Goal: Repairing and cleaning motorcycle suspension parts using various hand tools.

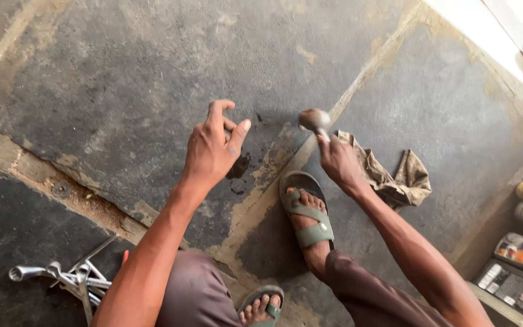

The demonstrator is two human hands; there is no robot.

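Head view, setting: a person sits low over a dark, stained concrete floor (122, 72) crossed by pale sandy seams.
Left hand (213, 145): raised above the floor, holding nothing; the fingers are loosely curled, the forefinger hooked and the thumb pointing up.
Right hand (337, 158): fingers wrapped around the stem of a small metal part (314, 120), whose rounded grey head stands clear above the fist.
Metal part, position: in the air over a pale floor seam, just left of the rag and above the sandalled foot.
Rag (394, 172): a crumpled, dirty khaki cloth lying on the floor just beside the right hand and partly behind the wrist.
Right foot (307, 215): in a green strapped sandal, flat on the floor below the right hand.
Left foot (261, 307): toes in a matching sandal, at the lower edge.
Dark stain (238, 166): a wet-looking patch on the floor under the left hand.
Wrenches (71, 278): a heap of bright steel spanners at lower left, well apart from both hands.
Tool tray (516, 284): at lower right, holding small coloured items too blurred to tell.
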